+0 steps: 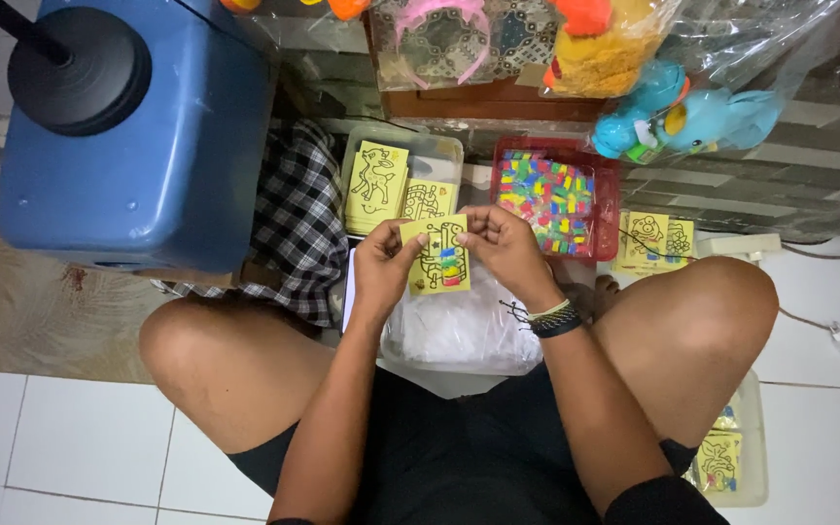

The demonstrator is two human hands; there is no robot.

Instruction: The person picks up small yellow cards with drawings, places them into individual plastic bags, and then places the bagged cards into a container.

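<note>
white floor tiles below; left hand [381, 264] and right hand [506, 243] pinch a yellow picture card [437, 255] by its side edges, face up for viewing.

Left hand [384, 264] and right hand [506, 243] cover the side edges of the yellow picture card [441, 255]. Above the card, the bagged toys [634, 58] are cut off by the top edge.
</note>
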